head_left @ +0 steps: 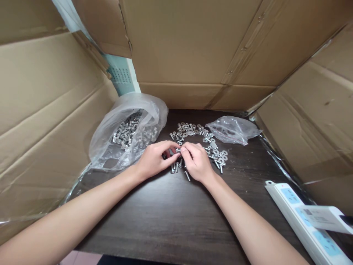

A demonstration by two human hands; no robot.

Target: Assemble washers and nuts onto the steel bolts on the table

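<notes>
My left hand point(156, 159) pinches a small metal bolt point(178, 150) between thumb and fingertips. Its other end meets the closed fingers of my right hand point(197, 162), which curl around it and hide part of it. Whether a nut or washer is on the bolt cannot be made out. Just below my fingertips lie several loose bolts point(188, 176) on the dark table. Behind and to the right of my hands spread flat washers point(224, 155), nuts and more bolts in a loose pile.
A clear plastic bag point(96, 147) full of bolts lies open at the left. Another crumpled plastic bag point(234, 129) is at the back right. A white power strip point(292, 206) runs along the right edge. Cardboard walls point(193, 44) enclose the dark wooden table point(160, 221).
</notes>
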